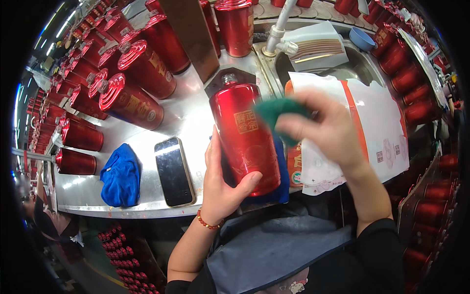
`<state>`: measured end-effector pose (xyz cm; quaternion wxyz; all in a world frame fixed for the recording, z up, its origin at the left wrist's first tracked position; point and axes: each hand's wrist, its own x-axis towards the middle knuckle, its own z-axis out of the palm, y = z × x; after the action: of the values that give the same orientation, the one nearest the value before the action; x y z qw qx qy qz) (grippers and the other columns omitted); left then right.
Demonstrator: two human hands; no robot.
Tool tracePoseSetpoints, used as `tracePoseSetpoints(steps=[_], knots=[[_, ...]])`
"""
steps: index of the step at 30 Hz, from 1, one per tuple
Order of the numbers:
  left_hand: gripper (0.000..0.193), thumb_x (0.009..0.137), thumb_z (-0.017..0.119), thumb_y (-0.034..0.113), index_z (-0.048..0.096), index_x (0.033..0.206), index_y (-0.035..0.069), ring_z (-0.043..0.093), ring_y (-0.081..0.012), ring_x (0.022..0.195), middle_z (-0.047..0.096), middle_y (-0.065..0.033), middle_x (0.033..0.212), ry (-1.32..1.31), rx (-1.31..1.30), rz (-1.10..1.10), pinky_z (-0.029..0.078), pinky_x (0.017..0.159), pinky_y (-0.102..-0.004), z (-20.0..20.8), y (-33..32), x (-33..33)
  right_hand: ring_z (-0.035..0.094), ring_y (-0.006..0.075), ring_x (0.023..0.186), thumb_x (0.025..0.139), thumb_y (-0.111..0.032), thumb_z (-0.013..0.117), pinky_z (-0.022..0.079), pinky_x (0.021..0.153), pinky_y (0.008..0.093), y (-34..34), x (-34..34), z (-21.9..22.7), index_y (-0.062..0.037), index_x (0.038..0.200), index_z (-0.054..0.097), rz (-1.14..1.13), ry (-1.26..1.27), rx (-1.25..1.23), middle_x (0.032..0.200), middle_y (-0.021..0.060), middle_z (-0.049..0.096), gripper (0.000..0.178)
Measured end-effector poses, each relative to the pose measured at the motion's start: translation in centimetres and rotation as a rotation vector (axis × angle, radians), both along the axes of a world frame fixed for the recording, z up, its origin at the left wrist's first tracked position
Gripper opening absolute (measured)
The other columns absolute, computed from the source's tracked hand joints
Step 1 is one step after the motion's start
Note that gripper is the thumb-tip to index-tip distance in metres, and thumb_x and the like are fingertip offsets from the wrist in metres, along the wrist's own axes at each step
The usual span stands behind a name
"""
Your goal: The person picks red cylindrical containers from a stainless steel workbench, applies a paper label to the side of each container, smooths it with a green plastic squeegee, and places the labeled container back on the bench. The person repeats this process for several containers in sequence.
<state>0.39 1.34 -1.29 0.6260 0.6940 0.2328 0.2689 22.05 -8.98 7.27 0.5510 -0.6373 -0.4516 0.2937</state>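
A glossy red bottle (240, 142) with a gold printed emblem and a short metallic neck leans slightly in front of me. My left hand (223, 186) is wrapped round its lower part, the thumb across the front. In my right hand (328, 122), smeared by motion, is a green cloth (281, 120), right beside the bottle's upper right side. Whether the cloth touches the bottle I cannot tell. Part of a blue cloth (280, 191) shows behind and below the bottle.
On the metal table (147, 142) lie a phone (174, 171) and a crumpled blue cloth (121, 176). Many red bottles (131, 102) crowd the left. A metal post (191, 36) rises ahead. Printed white sheets (387, 127) overlap the sink (360, 68) at right, near a blue bowl (362, 38).
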Motion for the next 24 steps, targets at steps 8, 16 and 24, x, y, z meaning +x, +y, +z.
tracePoseSetpoints(steps=[8, 16, 24], knots=[[0.146, 0.064, 0.088, 0.064, 0.005, 0.162, -0.003, 0.026, -0.0388, 0.151, 0.023, -0.0257, 0.161, -0.008, 0.046, -0.104, 0.025, 0.122, -0.0488, -0.7, 0.9, -0.6, 0.066, 0.0085, 0.089, 0.09, -0.011, 0.077, 0.054, 0.083, 0.0249, -2.6, -2.5, -3.9, 0.0017, 0.117, 0.071, -0.048, 0.385, -0.038, 0.097, 0.0017, 0.072, 0.03], [0.145, 0.06, 0.097, 0.047, 0.008, 0.161, -0.005, 0.016, -0.0492, 0.153, 0.018, -0.0291, 0.164, 0.15, 0.586, -0.109, 0.02, 0.124, -0.0535, 0.2, 1.1, -1.2, 0.067, 0.0102, 0.086, 0.089, -0.002, 0.076, 0.055, 0.076, 0.0247, -2.8, 0.4, -3.1, 0.0025, 0.116, 0.071, -0.201, -0.026, -0.094, 0.097, 0.0036, 0.072, 0.028], [0.134, 0.062, 0.097, 0.031, 0.014, 0.161, -0.005, 0.022, -0.0469, 0.153, 0.027, -0.0273, 0.163, 0.098, 0.588, 0.02, 0.025, 0.123, -0.0517, 1.3, 0.0, -0.4, 0.055, 0.0179, 0.08, 0.069, -0.008, 0.079, 0.045, 0.07, 0.0296, -5.7, -5.4, -0.5, -0.0112, 0.106, 0.082, 0.316, -0.821, 0.237, 0.086, -0.001, 0.062, 0.037]])
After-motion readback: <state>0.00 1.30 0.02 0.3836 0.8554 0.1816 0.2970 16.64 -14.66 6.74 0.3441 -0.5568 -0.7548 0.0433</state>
